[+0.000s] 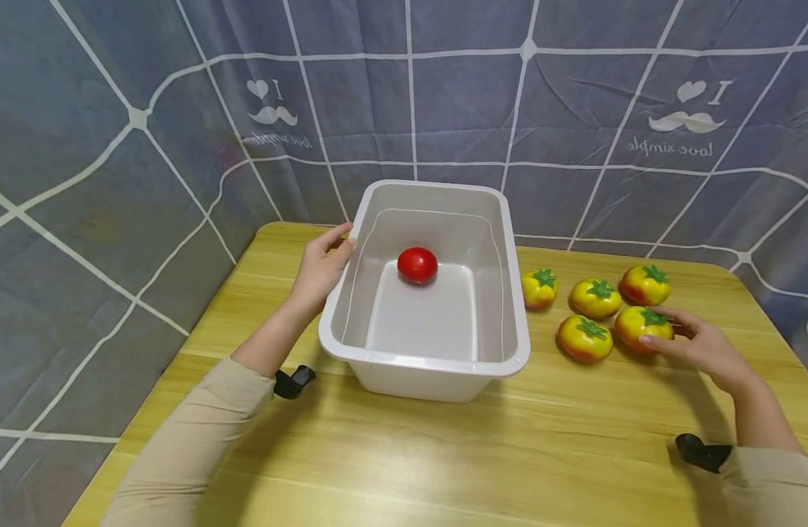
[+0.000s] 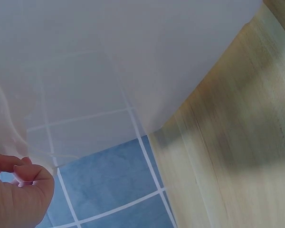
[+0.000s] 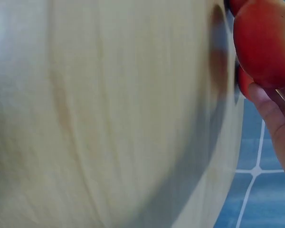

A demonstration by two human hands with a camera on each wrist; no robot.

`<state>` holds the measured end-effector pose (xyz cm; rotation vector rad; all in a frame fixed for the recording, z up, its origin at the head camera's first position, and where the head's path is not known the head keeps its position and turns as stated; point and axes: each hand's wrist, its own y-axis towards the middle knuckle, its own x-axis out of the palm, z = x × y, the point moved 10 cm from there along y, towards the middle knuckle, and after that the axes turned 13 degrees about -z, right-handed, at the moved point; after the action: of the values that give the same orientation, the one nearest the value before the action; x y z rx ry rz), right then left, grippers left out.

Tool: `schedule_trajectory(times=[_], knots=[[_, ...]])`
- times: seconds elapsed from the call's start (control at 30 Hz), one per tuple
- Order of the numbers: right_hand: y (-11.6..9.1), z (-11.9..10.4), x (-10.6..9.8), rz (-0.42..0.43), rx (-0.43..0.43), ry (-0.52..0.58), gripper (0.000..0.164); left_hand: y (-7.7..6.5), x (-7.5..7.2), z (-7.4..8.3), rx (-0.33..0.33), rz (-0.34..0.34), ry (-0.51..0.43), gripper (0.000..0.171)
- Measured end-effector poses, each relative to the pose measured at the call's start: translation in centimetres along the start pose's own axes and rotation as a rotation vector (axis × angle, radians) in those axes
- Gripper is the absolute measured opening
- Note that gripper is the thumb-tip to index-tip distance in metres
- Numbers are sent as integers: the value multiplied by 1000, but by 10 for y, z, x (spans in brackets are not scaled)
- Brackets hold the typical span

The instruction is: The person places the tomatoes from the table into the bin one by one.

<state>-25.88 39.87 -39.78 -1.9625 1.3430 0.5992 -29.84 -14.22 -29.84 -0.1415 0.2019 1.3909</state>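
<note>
A light grey plastic bin (image 1: 420, 377) stands on the table, with one smooth red round fruit (image 1: 417, 265) lying inside towards its far end. My left hand (image 1: 323, 267) pinches the bin's left rim between thumb and fingers; in the left wrist view the hand (image 2: 21, 190) shows at the lower left, by the bin's translucent wall. Over on the right, my right hand (image 1: 707, 348) grips a yellow-and-red persimmon (image 1: 643, 329) with a green leafy top, thumb in front and fingers behind. The right wrist view shows the red underside of this persimmon (image 3: 266, 45) above the fingertips.
Several similar persimmons sit between the bin and my right hand: one (image 1: 539, 289) beside the bin's right wall, others (image 1: 585, 339) close to the held one. Beyond the wooden table (image 1: 404, 461) hangs a grey-blue curtain (image 1: 470, 110) with white lines, which also runs along the left side.
</note>
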Motion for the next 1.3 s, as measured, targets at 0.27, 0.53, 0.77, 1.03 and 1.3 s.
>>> schedule_trajectory(times=[0.27,0.53,0.77,1.03,1.3], knots=[[-5,-7,-13,10,-9,-3,61,0,1,-1,2,-5,2,44],[-7,-21,-26,35,-53,22,53,0,2,-2,-5,-10,-2,45],[-4,-35,-37,32,-58,-4,62,0,1,0,1,-12,4,45],[7,-65,-51,37,-75,-17,61,1,2,-1,4,-16,-16,45],[22,-94,-53,-19,-45,-66,67,0,0,-1,-3,-14,-19,45]])
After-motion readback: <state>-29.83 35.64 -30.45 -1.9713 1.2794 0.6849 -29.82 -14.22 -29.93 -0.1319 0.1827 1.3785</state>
